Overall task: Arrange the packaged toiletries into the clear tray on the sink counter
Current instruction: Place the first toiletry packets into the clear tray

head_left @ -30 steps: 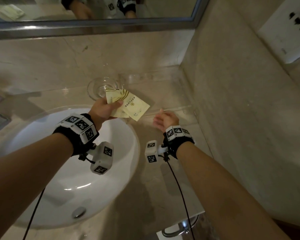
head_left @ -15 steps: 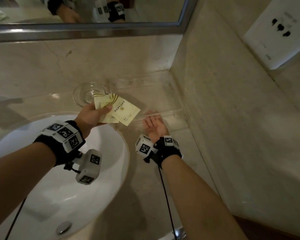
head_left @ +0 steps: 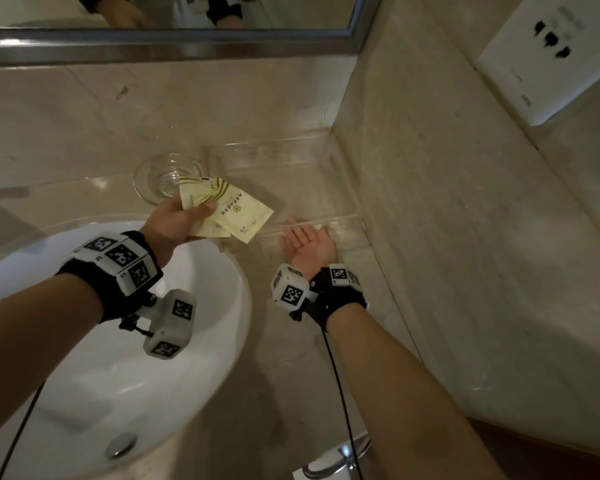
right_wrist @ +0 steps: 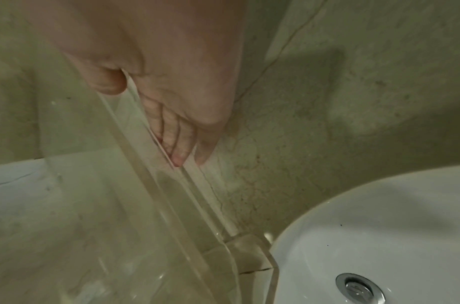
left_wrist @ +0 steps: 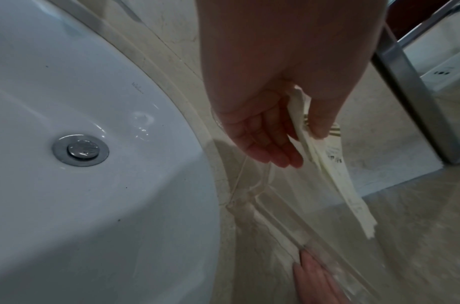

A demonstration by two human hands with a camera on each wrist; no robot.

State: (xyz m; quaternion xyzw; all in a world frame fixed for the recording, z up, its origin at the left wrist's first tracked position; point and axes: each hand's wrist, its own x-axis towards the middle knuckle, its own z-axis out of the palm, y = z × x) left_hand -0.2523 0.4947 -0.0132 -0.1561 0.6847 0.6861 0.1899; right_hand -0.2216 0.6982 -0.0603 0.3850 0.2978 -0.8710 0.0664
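Note:
My left hand [head_left: 201, 216] holds two or three pale yellow toiletry packets [head_left: 236, 216] fanned out just above the clear tray's left end. In the left wrist view the left hand [left_wrist: 301, 146] pinches the packets [left_wrist: 335, 185] between thumb and fingers. The clear tray [head_left: 312, 221] sits on the counter in the corner against the right wall, with nothing visible in it. My right hand [head_left: 305, 237] lies palm up with straight fingers against the tray's near wall. The right wrist view shows the right hand [right_wrist: 156, 115] with the tray wall [right_wrist: 192, 205] running past its thumb.
A clear glass dish [head_left: 160, 178] stands left of the tray by the back wall. The white sink basin [head_left: 101, 375] fills the lower left. A marble wall with a white socket plate [head_left: 548, 57] closes the right side. A mirror frame [head_left: 167, 46] runs above.
My right hand has turned palm up, straightened its fingers and moved forward to the tray's near wall. My left hand keeps the packets in about the same spot.

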